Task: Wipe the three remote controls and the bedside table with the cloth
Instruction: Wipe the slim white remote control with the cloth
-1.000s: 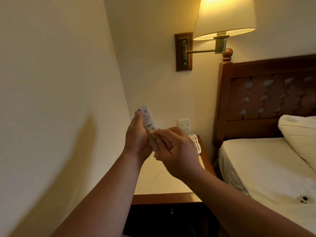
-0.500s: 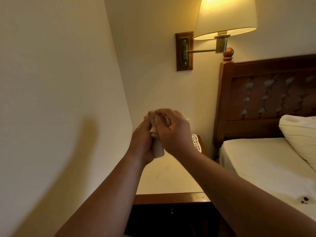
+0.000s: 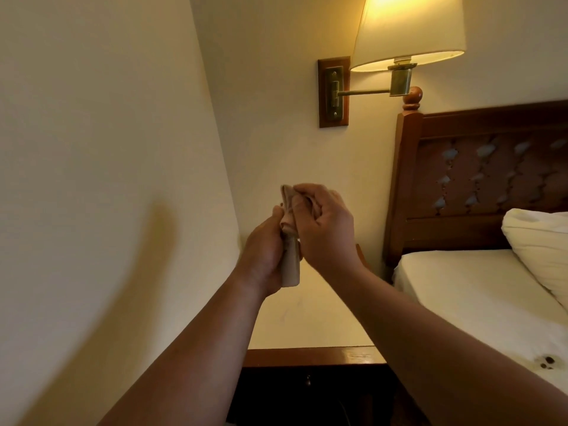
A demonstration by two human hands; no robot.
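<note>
Cream walls (image 3: 92,118) fill left and centre; lit wall lamp (image 3: 405,29) upper right on wooden plate (image 3: 333,92); carved headboard (image 3: 479,179), white bed (image 3: 479,296), pillow (image 3: 541,244) right.

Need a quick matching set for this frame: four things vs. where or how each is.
1. cloth
2. remote control
3. lamp
4. pillow

a. lit, on the wall
b. on the bed, right edge of view
c. gripped by the left hand
d. bunched in the right hand, over the remote's top

Pairs: 1-d, 2-c, 3-a, 4-b
</note>
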